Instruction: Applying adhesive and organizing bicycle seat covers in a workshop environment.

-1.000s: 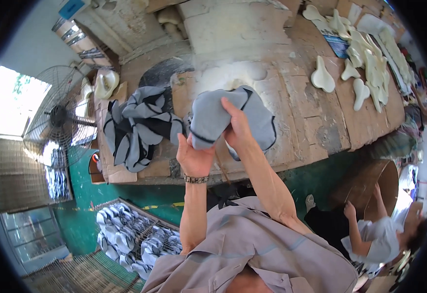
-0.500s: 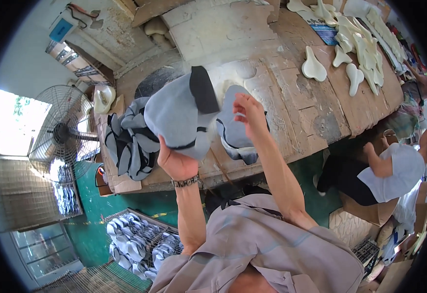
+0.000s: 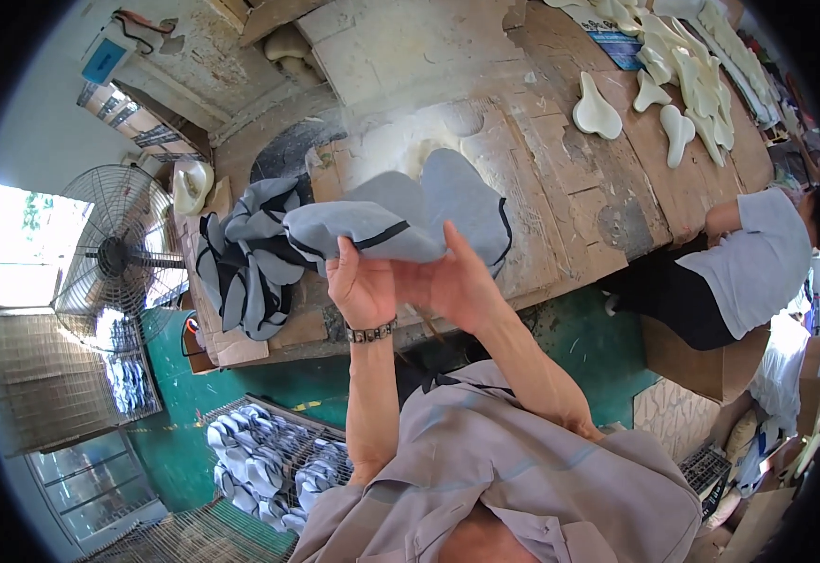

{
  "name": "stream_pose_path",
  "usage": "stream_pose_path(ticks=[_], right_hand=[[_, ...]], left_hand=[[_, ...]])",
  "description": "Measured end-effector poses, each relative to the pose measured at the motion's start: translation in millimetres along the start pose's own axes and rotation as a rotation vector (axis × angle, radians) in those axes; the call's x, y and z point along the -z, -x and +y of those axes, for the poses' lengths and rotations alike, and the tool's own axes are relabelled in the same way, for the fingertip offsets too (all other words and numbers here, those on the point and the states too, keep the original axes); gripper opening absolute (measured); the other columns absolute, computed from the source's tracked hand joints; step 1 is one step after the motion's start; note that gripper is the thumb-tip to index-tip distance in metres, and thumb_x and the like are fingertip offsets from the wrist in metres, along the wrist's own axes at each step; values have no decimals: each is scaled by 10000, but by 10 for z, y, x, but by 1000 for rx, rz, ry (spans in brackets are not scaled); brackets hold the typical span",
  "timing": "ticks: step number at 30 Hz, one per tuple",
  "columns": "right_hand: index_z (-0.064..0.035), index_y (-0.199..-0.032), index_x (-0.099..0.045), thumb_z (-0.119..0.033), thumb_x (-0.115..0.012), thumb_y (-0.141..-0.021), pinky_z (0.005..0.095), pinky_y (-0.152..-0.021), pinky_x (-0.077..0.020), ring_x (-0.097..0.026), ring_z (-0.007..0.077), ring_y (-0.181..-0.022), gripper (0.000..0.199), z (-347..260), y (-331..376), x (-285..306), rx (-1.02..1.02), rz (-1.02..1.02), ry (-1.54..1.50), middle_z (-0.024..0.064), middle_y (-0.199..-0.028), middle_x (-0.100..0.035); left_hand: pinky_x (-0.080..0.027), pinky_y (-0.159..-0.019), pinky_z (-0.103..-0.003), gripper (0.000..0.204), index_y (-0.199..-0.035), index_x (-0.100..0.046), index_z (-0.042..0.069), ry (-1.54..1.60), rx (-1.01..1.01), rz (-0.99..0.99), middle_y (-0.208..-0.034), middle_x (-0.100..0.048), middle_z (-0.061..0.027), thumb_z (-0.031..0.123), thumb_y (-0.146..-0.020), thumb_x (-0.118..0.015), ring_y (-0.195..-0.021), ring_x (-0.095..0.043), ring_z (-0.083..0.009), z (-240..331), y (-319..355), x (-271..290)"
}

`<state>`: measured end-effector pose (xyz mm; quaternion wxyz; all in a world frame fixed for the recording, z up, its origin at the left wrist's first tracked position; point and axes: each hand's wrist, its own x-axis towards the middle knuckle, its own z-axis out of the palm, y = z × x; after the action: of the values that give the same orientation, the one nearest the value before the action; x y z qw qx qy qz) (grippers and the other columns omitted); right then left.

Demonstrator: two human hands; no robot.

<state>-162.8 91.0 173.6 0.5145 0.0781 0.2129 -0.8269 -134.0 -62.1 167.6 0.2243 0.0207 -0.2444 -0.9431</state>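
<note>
Low over the table, my left hand [image 3: 361, 286] grips a floppy grey saddle cover [image 3: 367, 225] with black edging, thumb on top and fingers beneath. My right hand [image 3: 461, 286] holds the same grey fabric near its right end, thumb over the edge; its other fingers are partly hidden. Just beyond, a wide, smooth grey cover piece [image 3: 466, 197] with a black rim stretches to the right. Whether it is joined to the one in my left hand I cannot tell. To the left lies a heap of grey and black covers [image 3: 255, 258].
The worktable [image 3: 569, 220] has a worn cardboard top with white powdery residue. Cream saddle-shaped foam pads [image 3: 597, 108] lie at the far right. A caged fan [image 3: 114, 253] stands left. Grey saddles fill a wire rack [image 3: 250, 455] below. A co-worker [image 3: 748, 253] bends at the right.
The cover in my left hand has come down and turned flatter. My right hand has moved down and left onto the fabric. The co-worker has shifted up toward the table.
</note>
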Motion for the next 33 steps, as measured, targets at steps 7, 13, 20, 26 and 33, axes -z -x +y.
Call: stream_pose_path(ticks=[7,13,20,26,33], right_hand=[[-59,-1309,-592,-243,-612,-1033,417,-998,-515,-663,198,-1110,332,-669,-249,251,643,68,-5,66,-1252,-682],[6,-1139,-685,-177,-644,-1005,292,-838,-533,-663,125,-928,231,-935,39,1313,486,466,624,44,-994,-721],[16,-1142,-682,-205,-645,-1000,291,-783,-512,-629,111,-897,265,-631,392,1738,302,577,738,57,-1029,-709],[7,-1061,-678,-240,-655,-1001,290,-759,-507,-618,112,-844,256,-1298,202,827,633,514,520,27,-917,-687],[4,-955,-710,-236,-673,-980,304,-724,-477,-589,112,-809,245,-603,85,2176,519,1013,815,27,-837,-673]], left_hand=[[-501,-1060,-442,368,-1353,-588,51,12,82,-100,-1350,-654,-88,78,-989,-635,-1221,-640,-249,-248,-76,176],[-470,-1103,-436,566,-1443,-505,66,431,495,-40,-1382,-640,-71,385,-998,-650,-1283,-600,-240,-570,260,1399],[-499,-1060,-394,430,-1403,-545,54,-315,541,184,-1346,-658,-48,260,-1034,-625,-1268,-603,-210,-824,628,1384],[-555,-939,-335,313,-1319,-571,9,-340,282,-37,-1238,-689,-85,171,-1051,-588,-1065,-678,-170,-354,-502,386],[-516,-948,-324,234,-1190,-638,12,-471,515,367,-1144,-694,-49,157,-1008,-662,-1076,-638,-136,-980,47,1432]])
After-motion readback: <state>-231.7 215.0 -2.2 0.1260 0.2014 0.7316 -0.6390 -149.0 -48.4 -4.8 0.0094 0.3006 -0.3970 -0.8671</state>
